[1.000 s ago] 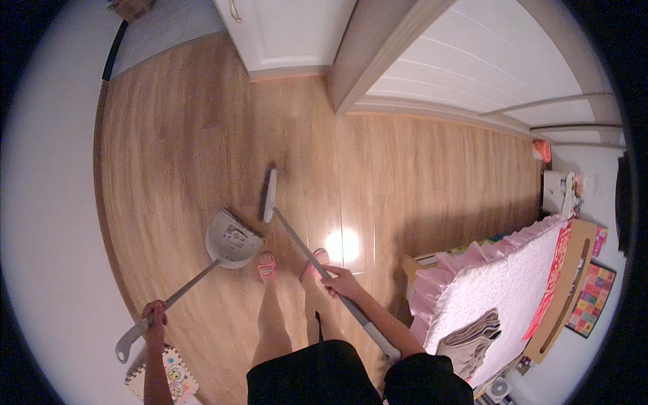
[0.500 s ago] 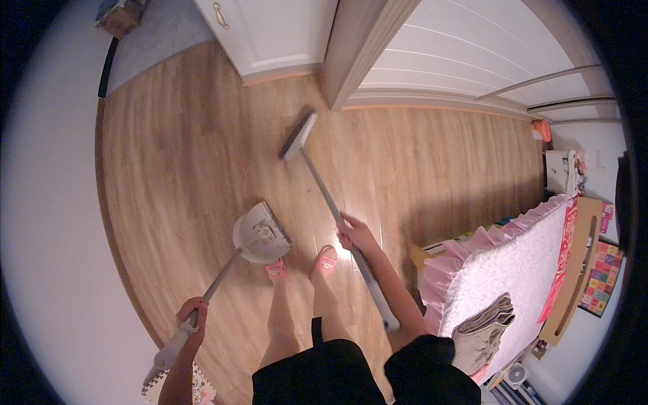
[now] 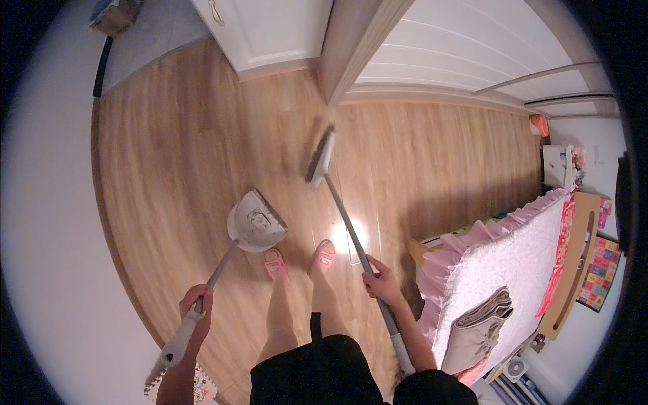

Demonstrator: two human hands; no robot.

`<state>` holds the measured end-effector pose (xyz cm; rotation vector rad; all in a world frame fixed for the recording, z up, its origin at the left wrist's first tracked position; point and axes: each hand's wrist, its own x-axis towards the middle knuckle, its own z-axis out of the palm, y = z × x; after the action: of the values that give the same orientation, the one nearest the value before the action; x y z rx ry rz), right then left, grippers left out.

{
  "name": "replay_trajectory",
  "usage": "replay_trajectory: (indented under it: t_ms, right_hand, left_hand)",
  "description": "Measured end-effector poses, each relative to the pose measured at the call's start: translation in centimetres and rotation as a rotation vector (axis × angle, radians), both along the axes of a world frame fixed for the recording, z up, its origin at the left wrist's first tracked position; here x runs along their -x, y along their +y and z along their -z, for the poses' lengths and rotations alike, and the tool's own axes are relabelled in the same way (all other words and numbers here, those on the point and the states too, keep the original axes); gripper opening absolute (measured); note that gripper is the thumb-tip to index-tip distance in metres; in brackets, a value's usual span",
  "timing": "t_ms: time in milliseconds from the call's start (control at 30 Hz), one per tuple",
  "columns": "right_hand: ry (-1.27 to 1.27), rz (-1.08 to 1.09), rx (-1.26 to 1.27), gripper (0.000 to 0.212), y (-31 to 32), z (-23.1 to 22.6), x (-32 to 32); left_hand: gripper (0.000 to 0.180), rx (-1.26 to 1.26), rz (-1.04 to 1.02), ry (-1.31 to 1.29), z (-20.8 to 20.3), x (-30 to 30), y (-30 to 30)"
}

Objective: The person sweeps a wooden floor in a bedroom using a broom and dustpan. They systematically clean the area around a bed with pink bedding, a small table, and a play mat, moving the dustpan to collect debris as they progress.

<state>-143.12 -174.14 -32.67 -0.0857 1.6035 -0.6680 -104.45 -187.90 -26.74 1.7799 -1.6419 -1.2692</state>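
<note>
The left hand (image 3: 196, 302) holds the dustpan (image 3: 240, 225), fingers clamped around its stick; the right hand (image 3: 382, 280) has its fingers clamped around the broom (image 3: 347, 224). On the right, folded cloth (image 3: 476, 331) lies upon the bed (image 3: 520, 253). Ahead are pink slippers (image 3: 325, 253), then the dustpan's scoop with some debris (image 3: 258, 219). Farther, the broom's brush slants over the wooden floor (image 3: 182, 169), apart from the scoop. Beyond stands a white door (image 3: 273, 30).

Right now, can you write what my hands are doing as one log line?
left hand: grips dustpan | right hand: grips broom | broom head: right of dustpan | bed: folded cloth on top
</note>
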Motion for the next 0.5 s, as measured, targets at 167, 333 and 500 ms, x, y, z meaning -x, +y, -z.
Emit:
replay_trajectory:
  t_ms: [167, 333, 500]
  right_hand:
    - [0.937, -0.787, 0.153, 0.049, -3.4, 4.1, 4.4]
    - [0.969, -0.969, -0.109, 0.055, -6.0, 10.0, 5.0]
    - [0.766, -0.81, 0.03, 0.054, 0.3, 13.0, -6.6]
  left_hand:
    - [0.006, -0.027, 0.004, 0.063, 0.8, 3.9, -1.4]
    - [0.005, 0.063, 0.088, 0.018, 1.8, 6.6, -2.4]
    - [0.005, -0.04, -0.032, 0.082, 4.8, 5.2, -2.4]
